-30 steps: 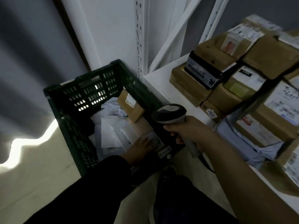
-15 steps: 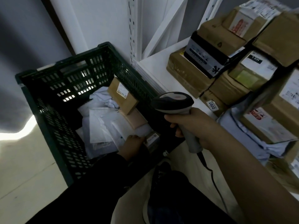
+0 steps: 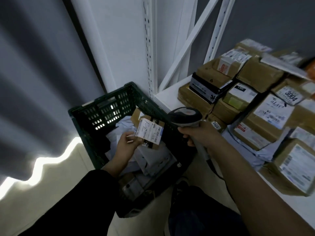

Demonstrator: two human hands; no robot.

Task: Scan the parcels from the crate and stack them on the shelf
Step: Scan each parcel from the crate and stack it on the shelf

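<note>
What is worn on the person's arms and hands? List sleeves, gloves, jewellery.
A long black fabric sleeve covers the left arm to the wrist. The right forearm is unsleeved. The left hand and right hand are ungloved; no watch or ring shows.

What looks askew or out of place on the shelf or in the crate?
The shelf pile is untidy: the black-and-white box lies tilted across the brown boxes, overhanging them, and a pale mailer bag is squashed under cartons. In the crate, parcels lie jumbled. Nothing looks spilled or torn.
</note>
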